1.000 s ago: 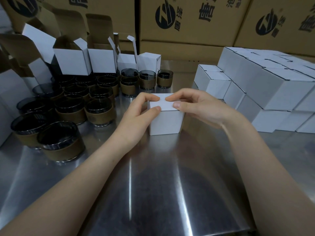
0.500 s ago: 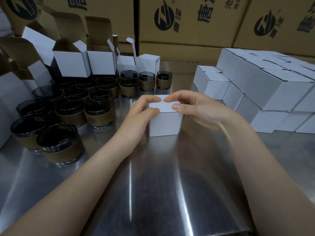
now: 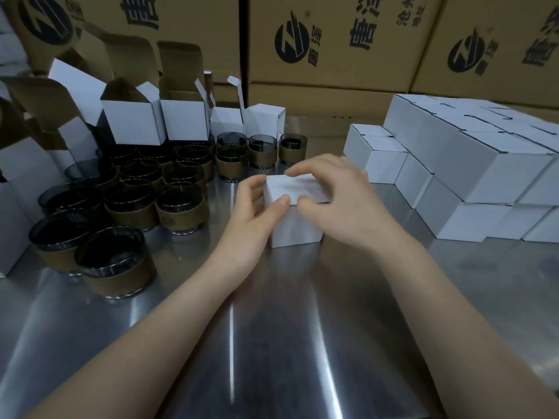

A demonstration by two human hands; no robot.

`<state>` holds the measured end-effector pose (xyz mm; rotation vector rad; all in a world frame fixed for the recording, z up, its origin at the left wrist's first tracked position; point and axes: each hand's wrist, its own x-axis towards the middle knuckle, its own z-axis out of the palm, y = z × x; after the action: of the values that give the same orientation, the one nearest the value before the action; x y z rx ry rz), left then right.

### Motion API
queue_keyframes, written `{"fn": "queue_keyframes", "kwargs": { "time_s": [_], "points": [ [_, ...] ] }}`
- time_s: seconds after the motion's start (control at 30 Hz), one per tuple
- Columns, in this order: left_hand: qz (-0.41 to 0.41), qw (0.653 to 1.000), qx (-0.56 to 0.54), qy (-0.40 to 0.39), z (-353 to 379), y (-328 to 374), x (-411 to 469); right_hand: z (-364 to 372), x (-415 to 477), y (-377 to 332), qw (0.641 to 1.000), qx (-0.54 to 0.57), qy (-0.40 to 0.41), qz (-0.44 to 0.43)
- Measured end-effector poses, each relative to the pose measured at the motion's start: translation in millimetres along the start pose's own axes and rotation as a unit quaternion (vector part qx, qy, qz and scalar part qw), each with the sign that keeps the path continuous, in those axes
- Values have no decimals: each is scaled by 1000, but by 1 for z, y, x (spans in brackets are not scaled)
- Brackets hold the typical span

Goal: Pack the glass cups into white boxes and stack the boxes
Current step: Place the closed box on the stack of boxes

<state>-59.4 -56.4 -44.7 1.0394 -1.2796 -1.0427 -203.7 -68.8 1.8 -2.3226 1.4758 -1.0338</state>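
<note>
Fingers [image 3: 305,169] of the right hand [image 3: 341,204] arched over the closed lid of the white box [image 3: 296,229], forefinger at the far edge and thumb at the near edge. The left hand [image 3: 254,216] clasped the box's left side. The box stood on the steel table [image 3: 272,328] directly beneath both hands. The stack of closed boxes [image 3: 472,164] lay to its right, so the right hand was probably better placed to carry it there.

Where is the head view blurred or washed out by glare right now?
In the head view, the right hand is motion-blurred over the top of the white box, while the left hand looks sharper. In the same view, bright glare streaks run down the steel table, dim light leaves the glass cups dark, and the wide lens bends the cardboard cartons.
</note>
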Motion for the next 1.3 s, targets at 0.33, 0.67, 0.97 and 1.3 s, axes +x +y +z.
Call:
{"fn": "queue_keyframes", "kwargs": {
  "time_s": [0.33, 0.67, 0.97, 1.3],
  "points": [
    [25, 994, 90, 58, -5, 3, -2, 30, -5, -3, 975, -212, 21, -71],
    [145, 954, 260, -30, -2, 5, -13, 0, 8, 45, 965, -258, 36, 30],
    [151, 931, 303, -138, 4, 9, -24, -26, 25, 102, 932, -338, 79, 107],
    [174, 895, 343, -224, 9, 17, -37, -33, 35, 119, 908, -395, 87, 114]
  ]
}}
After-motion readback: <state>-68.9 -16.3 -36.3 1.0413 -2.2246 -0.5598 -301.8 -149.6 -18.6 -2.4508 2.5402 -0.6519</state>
